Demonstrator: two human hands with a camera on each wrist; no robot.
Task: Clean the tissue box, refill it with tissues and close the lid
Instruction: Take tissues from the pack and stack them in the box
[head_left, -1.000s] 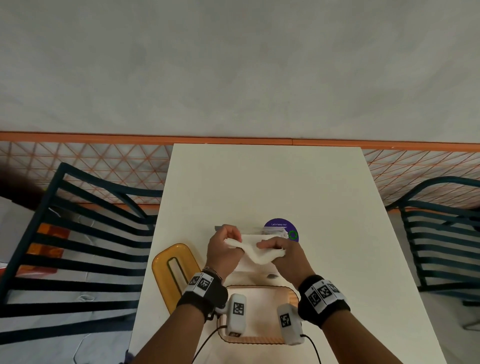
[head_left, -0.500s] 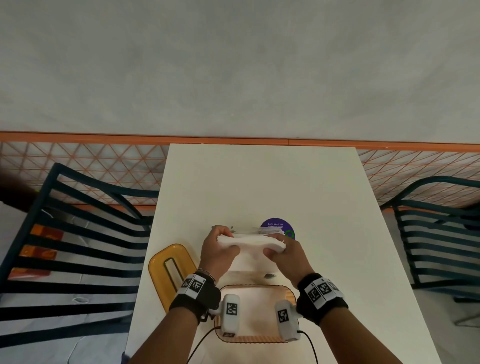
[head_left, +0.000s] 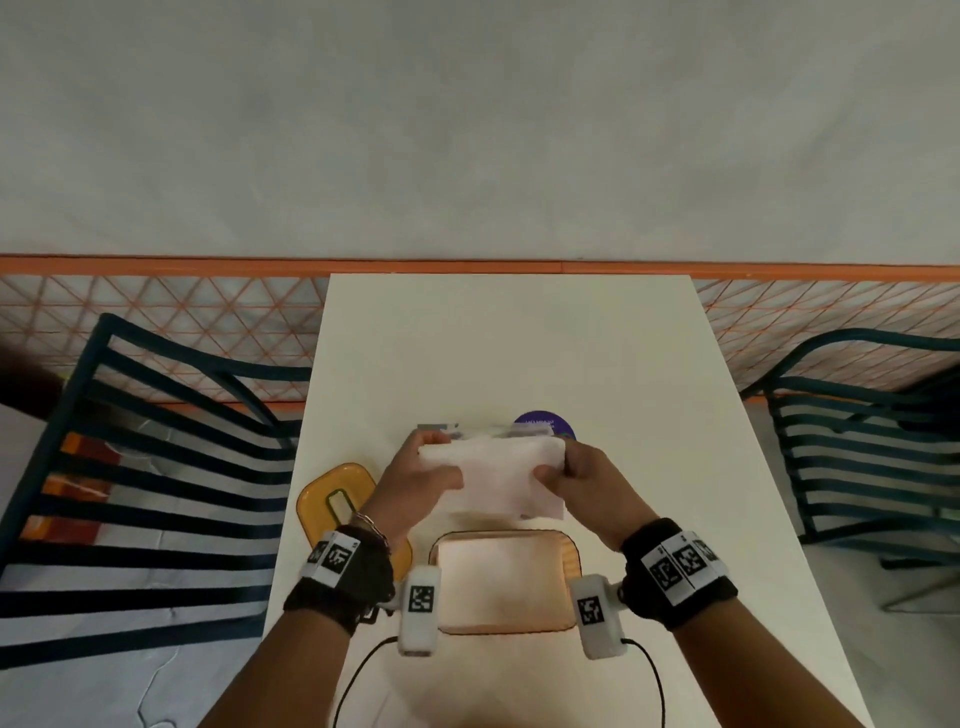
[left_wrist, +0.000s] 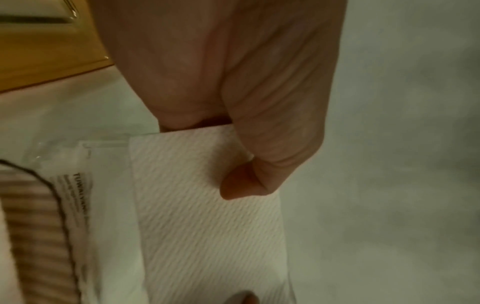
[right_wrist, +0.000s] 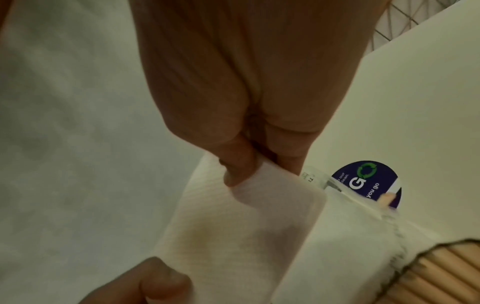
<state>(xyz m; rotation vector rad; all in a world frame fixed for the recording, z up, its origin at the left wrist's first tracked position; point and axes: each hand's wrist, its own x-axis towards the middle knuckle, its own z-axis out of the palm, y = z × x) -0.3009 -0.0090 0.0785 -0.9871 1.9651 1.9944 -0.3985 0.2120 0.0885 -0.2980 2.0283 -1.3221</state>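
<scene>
A white stack of tissues (head_left: 493, 475) is held flat above the table between both hands. My left hand (head_left: 421, 475) pinches its left end, thumb on top (left_wrist: 241, 189). My right hand (head_left: 576, 475) pinches the right end (right_wrist: 239, 174). Under the stack lies a clear plastic tissue wrapper (left_wrist: 75, 185) with printed text. The open tissue box (head_left: 504, 582), ribbed peach walls with a dark rim, sits just near of the hands. Its amber lid (head_left: 337, 499) with a slot lies flat to the left of the box.
A round purple sticker (head_left: 545, 423) is on the white table (head_left: 519, 338) behind the tissues. Dark slatted chairs (head_left: 130, 493) (head_left: 872, 457) stand on both sides. An orange-trimmed wall edge (head_left: 467, 266) runs past the table's far end.
The tissue bundle was bunched between the hands close together; the hands have moved apart and spread it into a flat stack, lifted slightly toward the box side.
</scene>
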